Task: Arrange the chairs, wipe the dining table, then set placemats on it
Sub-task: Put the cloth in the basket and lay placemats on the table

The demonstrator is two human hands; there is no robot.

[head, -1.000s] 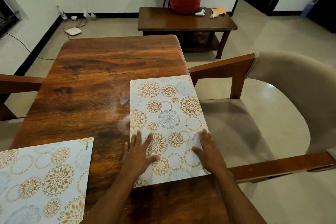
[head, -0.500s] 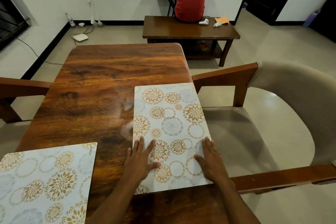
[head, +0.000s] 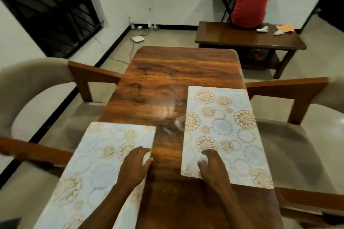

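Readable text, labels, brands, numbers: none.
- Left placemat (head: 96,163), on the dining table's (head: 167,83) near left side: flower and ring print only, blurred.
- Right placemat (head: 223,132), on the table's right side: same print; any small lettering cannot be made out.

Your left placemat (head: 96,163) smears with motion blur and runs off the picture's near edge; your right hand (head: 212,165) blurs at the fingertips, hiding how they lie.

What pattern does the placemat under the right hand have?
White placemat with orange and grey-blue floral circles; the head view shows it best.
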